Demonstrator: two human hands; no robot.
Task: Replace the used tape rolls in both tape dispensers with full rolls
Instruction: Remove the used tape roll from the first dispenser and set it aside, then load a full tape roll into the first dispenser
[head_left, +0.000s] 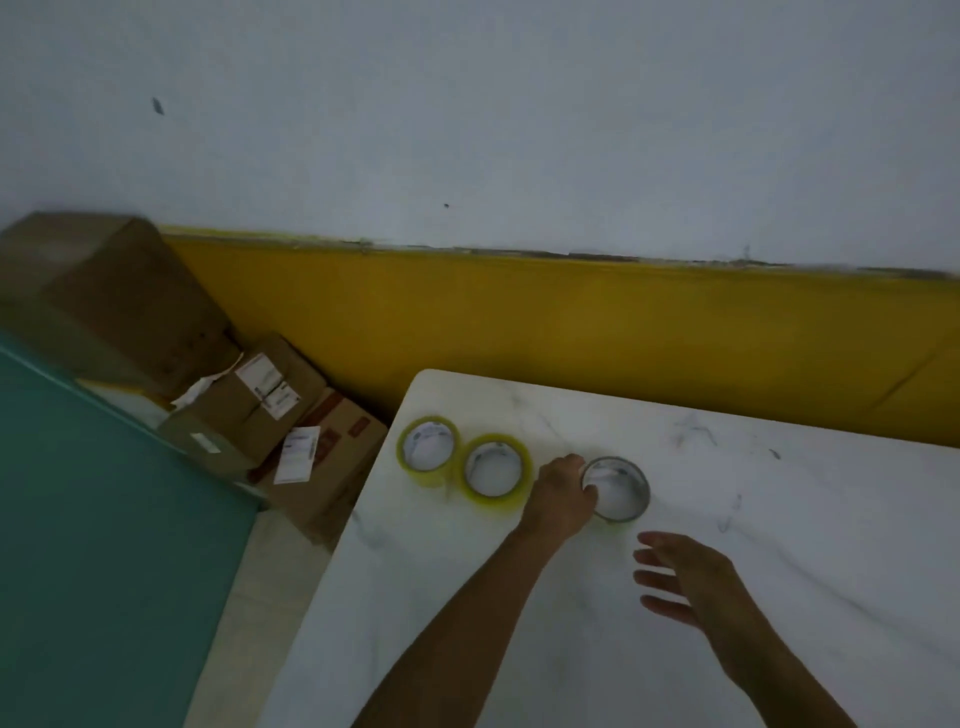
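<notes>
While the left hand (563, 496) rests at the rim of a thin, nearly spent tape roll (615, 488) on the white table (779, 519), its fingers seem to pinch the ring's near wall, though the blur does not let me be sure of the grip. Two fuller yellow rolls (428, 449) (493, 470) lie flat just to the left of it, touching each other. The right hand (680, 577) hovers near, open, fingers spread, holding nothing. No dispenser is visible in the head view, so I cannot tell how far the task is. One risk, I think: the thin ring is light and could slip from a loose pinch and roll toward the table edge, near the cardboard boxes (249, 410).
</notes>
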